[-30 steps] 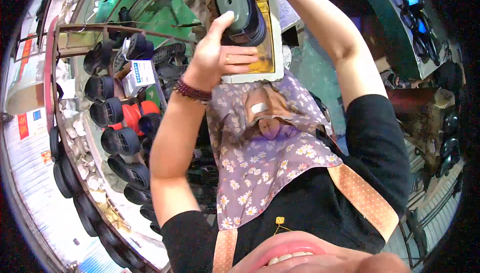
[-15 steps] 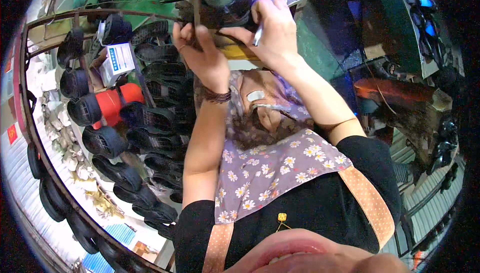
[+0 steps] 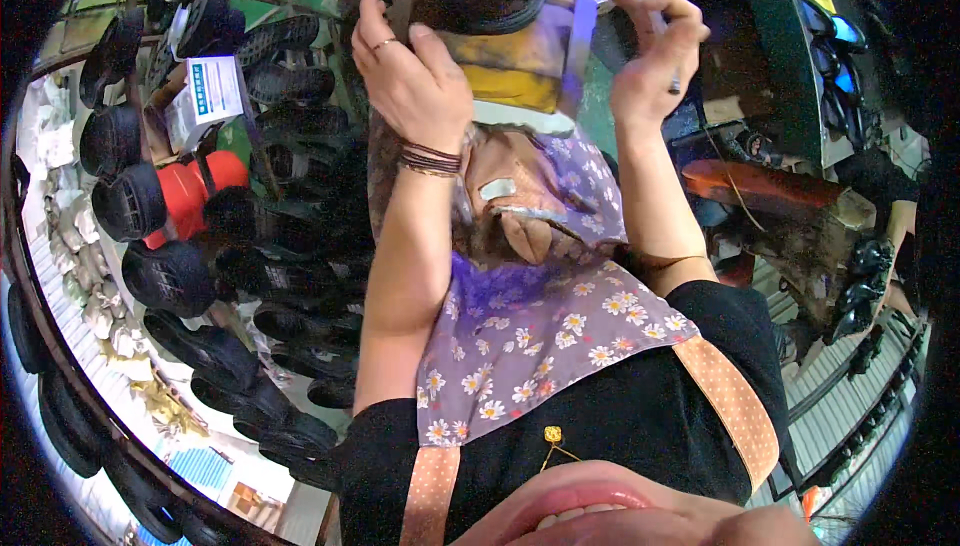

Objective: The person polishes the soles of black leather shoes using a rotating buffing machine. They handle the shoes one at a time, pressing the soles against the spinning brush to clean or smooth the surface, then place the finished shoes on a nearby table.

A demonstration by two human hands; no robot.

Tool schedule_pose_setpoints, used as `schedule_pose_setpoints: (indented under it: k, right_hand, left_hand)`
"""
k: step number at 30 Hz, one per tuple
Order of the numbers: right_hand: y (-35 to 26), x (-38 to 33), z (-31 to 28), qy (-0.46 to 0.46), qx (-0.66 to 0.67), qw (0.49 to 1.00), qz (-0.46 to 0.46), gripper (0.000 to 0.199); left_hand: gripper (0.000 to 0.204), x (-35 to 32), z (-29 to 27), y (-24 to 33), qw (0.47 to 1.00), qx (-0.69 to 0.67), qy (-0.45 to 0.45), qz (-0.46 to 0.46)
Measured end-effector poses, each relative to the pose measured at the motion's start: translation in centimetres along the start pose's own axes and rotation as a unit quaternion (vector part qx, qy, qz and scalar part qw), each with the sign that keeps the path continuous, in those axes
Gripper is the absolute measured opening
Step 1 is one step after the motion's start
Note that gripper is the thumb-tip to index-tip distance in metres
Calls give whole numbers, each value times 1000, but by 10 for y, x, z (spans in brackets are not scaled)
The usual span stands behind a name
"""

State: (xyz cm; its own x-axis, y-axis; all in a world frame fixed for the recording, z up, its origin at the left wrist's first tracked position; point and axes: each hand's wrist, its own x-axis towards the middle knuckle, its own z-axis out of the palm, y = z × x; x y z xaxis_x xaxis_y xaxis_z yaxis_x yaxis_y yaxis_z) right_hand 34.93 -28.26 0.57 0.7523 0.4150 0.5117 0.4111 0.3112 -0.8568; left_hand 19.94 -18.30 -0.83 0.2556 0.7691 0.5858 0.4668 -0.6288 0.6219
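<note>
At the top centre a dark shoe (image 3: 490, 8) with a rounded end and a grey-green inside rests on a narrow worktop, partly cut off by the upper edge. Left of it is my left hand (image 3: 412, 84), open, its fingers pointing away from me and the thumb apart; I cannot tell whether its fingertips touch anything. My right hand (image 3: 655, 58) is raised to the right of the worktop, away from the shoe, and closed around a slim pen-like tool (image 3: 656, 22). A yellow cloth (image 3: 505, 88) lies on the worktop's near end.
Rows of black shoes or soles (image 3: 205, 346) stand on a rack with a curved metal rail at left, with a red bundle (image 3: 205, 191) and a white box (image 3: 212, 96) among them. An orange-brown bench (image 3: 765, 191) stands at right. Another person's arm (image 3: 900, 231) shows at the far right.
My right hand has moved right, away from the shoe, with the pen-like tool in it. My left hand has risen slightly and its fingers have straightened. More of the yellow cloth shows.
</note>
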Motion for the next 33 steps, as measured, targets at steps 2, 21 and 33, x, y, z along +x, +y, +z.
schedule_pose_setpoints:
  k: [2,21,33]
  right_hand:
    - [-7,7,-14,16,-31,997,63,81]
    - [-56,23,-70,93,80,979,160,22]
    - [-31,14,-15,5,120,976,183,19]
  left_hand:
    - [50,15,-4,-25,999,-9,-40,30]
    - [57,30,-42,36,893,-305,-125,-307]
    - [52,65,-72,-34,942,-170,-241,-161]
